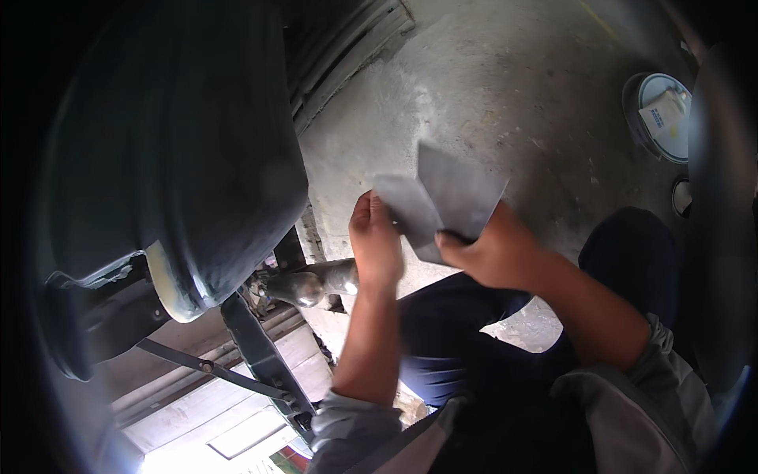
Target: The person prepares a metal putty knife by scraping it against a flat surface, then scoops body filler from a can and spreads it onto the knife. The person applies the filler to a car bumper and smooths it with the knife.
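A grey sheet of what looks like sandpaper (pixel 458 193) is held over the floor, bent along a crease into two flaps. My left hand (pixel 377 243) pinches the edge of the left flap between thumb and fingers. The lower right part of the sheet is in my right hand (pixel 499 251), its thumb lying on top and its fingers hidden behind. Left of both hands stands a dark vehicle body panel (pixel 197 150), apart from them. A pale, filler-like patch (pixel 164 280) marks the panel's lower edge.
Below the panel are a shiny metal pipe (pixel 304 289) and a dark metal strut (pixel 257 347). At the far right, a round pail (pixel 675 150) carries a small pale packet (pixel 662 114) on top. My bent knees, in dark trousers (pixel 450 316), are under my arms. The floor (pixel 371 118) is concrete.
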`<action>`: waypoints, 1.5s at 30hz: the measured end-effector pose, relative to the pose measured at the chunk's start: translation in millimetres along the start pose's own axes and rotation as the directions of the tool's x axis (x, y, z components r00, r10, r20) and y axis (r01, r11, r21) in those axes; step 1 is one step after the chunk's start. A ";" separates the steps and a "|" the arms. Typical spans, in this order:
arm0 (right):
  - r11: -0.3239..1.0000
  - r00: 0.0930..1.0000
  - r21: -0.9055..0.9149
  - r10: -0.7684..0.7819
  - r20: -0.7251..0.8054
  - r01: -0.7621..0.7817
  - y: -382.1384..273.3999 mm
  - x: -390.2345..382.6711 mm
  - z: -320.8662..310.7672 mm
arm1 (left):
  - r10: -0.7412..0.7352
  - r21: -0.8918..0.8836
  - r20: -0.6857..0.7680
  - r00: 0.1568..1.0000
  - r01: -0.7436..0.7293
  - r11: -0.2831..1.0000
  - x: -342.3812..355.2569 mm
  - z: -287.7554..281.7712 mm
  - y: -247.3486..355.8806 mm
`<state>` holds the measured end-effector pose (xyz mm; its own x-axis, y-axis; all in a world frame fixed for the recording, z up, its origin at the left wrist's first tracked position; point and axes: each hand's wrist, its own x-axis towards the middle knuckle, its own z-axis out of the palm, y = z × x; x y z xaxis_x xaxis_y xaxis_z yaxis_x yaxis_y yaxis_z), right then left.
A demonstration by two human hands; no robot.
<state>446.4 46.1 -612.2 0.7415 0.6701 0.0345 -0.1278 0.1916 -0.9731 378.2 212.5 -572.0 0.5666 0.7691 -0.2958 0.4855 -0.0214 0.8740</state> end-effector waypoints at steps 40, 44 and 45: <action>0.940 0.939 0.179 0.316 -0.134 -0.291 -19.6 5.5 -61.4 | -0.181 0.230 0.448 0.876 -0.308 -0.923 43.5 -86.1 75.1; 0.941 0.934 0.141 0.326 -0.144 -0.307 -22.4 2.8 -58.8 | -0.218 0.124 0.461 0.860 -0.305 -0.944 59.8 -87.6 76.3; 0.938 0.929 0.122 0.339 -0.147 -0.323 -22.8 3.4 -59.1 | -0.234 0.093 0.455 0.859 -0.307 -0.947 55.8 -88.6 75.3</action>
<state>490.8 1.6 -603.3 0.7423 0.5824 -0.3313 -0.4398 0.0504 -0.8967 387.3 310.4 -488.6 0.6762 0.3750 -0.6342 -0.5719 -0.2754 -0.7727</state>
